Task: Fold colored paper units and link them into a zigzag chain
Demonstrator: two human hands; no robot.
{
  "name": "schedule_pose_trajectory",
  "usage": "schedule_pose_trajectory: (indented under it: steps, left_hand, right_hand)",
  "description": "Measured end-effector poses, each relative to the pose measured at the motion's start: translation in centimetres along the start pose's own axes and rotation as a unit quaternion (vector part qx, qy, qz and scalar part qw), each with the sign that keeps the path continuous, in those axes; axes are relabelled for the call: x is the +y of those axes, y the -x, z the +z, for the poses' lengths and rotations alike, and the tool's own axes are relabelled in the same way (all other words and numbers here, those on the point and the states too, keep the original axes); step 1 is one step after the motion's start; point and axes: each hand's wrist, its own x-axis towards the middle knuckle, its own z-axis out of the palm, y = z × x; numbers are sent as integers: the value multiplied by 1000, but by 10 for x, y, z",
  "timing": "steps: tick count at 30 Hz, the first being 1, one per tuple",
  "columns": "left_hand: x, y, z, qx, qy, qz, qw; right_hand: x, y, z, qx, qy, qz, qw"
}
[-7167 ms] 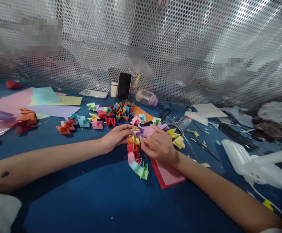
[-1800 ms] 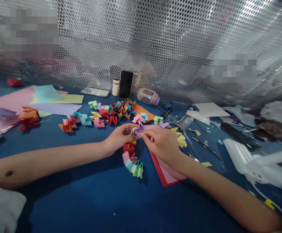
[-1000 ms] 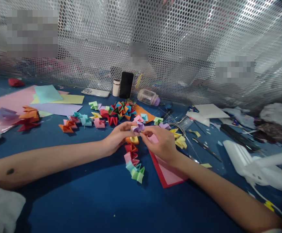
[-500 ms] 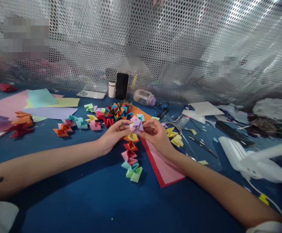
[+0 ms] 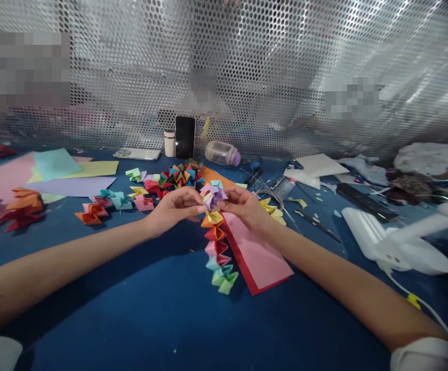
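A chain of folded origami paper pieces (image 5: 217, 248) hangs down from between my hands, running from purple at the top through yellow, orange, red, pink and blue to green. My left hand (image 5: 174, 210) pinches its upper end from the left, thumb and fingers closed. On the other side, my right hand (image 5: 245, 208) grips the purple piece (image 5: 213, 195) at the top, fingers curled round it. Behind the hands sits a multicoloured origami ball (image 5: 181, 176). Pink and red paper sheets (image 5: 260, 252) lie below my right hand.
Loose origami pieces (image 5: 92, 211) and coloured sheets (image 5: 57, 165) lie to the left. At the back stand a phone (image 5: 185, 137) and a white bottle (image 5: 169, 143), with a jar (image 5: 222, 153) on its side. Scissors (image 5: 319, 225) and a white lamp (image 5: 378, 242) are on the right.
The chain's lower end has swung to the right and its top purple piece has turned a little between my fingers. The whole view has shifted slightly, moving the background left.
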Motion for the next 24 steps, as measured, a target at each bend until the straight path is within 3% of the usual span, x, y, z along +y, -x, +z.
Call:
schedule_pose_trajectory:
  steps: [10,15,18,24]
  left_hand:
    - [-7,2,-3,66,-76,79,992]
    - [-8,3,-2,47,-96,145,984]
    - [-5,4,4,32,-61,111,991]
    - [-2,8,11,62,-47,32,996]
  right_hand:
    - [5,7,7,35,9,-33,999]
    - [0,14,12,50,91,-94,990]
    - [-6,19,15,67,189,-160,966]
    - [-8,23,18,41,340,-287,895]
